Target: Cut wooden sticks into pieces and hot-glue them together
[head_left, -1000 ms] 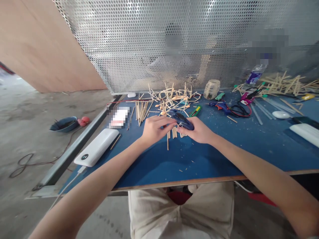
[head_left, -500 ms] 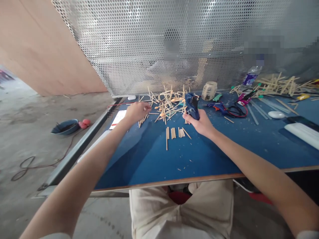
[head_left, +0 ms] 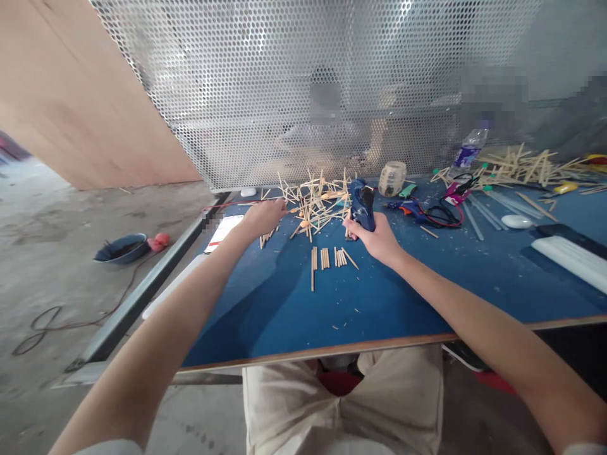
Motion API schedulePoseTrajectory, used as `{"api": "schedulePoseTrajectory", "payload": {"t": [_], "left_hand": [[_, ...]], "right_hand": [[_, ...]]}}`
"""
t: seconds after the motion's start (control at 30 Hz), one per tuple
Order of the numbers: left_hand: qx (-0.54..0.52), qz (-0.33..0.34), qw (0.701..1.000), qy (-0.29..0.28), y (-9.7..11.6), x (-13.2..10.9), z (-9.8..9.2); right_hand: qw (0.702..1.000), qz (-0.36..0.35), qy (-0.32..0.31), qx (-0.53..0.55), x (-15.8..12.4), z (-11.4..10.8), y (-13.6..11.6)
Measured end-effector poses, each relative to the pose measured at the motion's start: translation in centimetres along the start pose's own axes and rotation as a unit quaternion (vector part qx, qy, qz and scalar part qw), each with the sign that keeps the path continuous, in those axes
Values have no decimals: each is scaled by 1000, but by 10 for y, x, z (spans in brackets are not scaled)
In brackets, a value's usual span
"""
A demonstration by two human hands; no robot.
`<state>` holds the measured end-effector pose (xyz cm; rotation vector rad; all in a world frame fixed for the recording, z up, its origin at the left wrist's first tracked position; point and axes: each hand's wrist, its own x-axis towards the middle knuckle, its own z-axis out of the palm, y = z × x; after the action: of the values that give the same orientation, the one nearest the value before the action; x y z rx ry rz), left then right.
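My right hand point(head_left: 377, 239) grips a dark blue glue gun point(head_left: 363, 206) held upright, just right of a tangled structure of thin wooden sticks point(head_left: 318, 197). My left hand point(head_left: 263, 216) rests closed over a bundle of long sticks point(head_left: 268, 234) at the left of that structure; what its fingers hold is hidden. Short cut sticks point(head_left: 329, 258) lie in small rows on the blue table point(head_left: 294, 309) between my hands.
A second glue gun point(head_left: 411, 207) with a black and red cord, a tape roll point(head_left: 392, 178), a water bottle point(head_left: 465, 151) and another stick pile point(head_left: 519, 165) lie at the right. A perforated metal screen point(head_left: 303, 88) stands behind the table, with people beyond it. A bowl point(head_left: 121, 248) sits on the floor at left.
My hands parted from the middle. The right one lifted the glue gun upright and farther back. The left one reached left onto the stick bundle.
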<state>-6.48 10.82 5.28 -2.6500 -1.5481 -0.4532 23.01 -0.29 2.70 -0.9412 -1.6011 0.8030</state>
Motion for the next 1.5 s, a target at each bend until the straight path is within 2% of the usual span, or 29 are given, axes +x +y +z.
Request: {"api": "schedulePoseTrajectory", "payload": {"t": [0.03, 0.1, 0.17, 0.23, 0.27, 0.33, 0.5, 0.6, 0.7, 0.83, 0.93, 1.03, 1.1, 1.17, 1.3, 1.5], "left_hand": [[-18, 3, 1000, 19, 11, -6, -2], [-207, 8, 976, 74, 40, -18, -2], [-399, 13, 913, 81, 70, -30, 3], [-523, -4, 849, 81, 96, -39, 12], [-557, -12, 827, 68, 106, -43, 16], [-595, -22, 803, 40, 118, -47, 23], [-624, -60, 779, 28, 125, -50, 35], [-639, -54, 767, 26, 128, -52, 39], [-643, -32, 764, 34, 131, -54, 42], [-629, -10, 777, 6, 129, -55, 41], [-595, -12, 804, -7, 126, -56, 35], [-536, -2, 844, -11, 125, -59, 27], [-494, 12, 870, -11, 126, -62, 23], [-470, 19, 883, -8, 128, -65, 21], [-450, 15, 893, -11, 131, -69, 17], [-459, 26, 886, -64, 131, -73, 11]], "right_hand": [[1000, 3, 10, 6, 0, 0, -1], [1000, 5, 21, 18, -1, 1, -4], [1000, 4, 8, 26, -3, 2, -7], [1000, 6, -21, 22, -6, 3, -9], [999, 8, -33, 18, -7, 4, -9], [999, 11, -37, 8, -8, 7, -6], [999, 13, 9, 39, -6, 13, 7], [998, 30, -5, 50, -6, 15, 8], [999, 43, -17, 22, -8, 15, 3], [999, 30, -17, 12, -9, 16, 0], [1000, 8, 5, 5, -9, 17, 3], [1000, 6, 23, 3, -7, 17, 8], [1000, 13, 21, 15, -7, 17, 9], [1000, 17, 12, 23, -8, 16, 8], [1000, 7, -19, 6, -9, 14, 2], [998, 39, -40, 22, -9, 12, 2]]}}
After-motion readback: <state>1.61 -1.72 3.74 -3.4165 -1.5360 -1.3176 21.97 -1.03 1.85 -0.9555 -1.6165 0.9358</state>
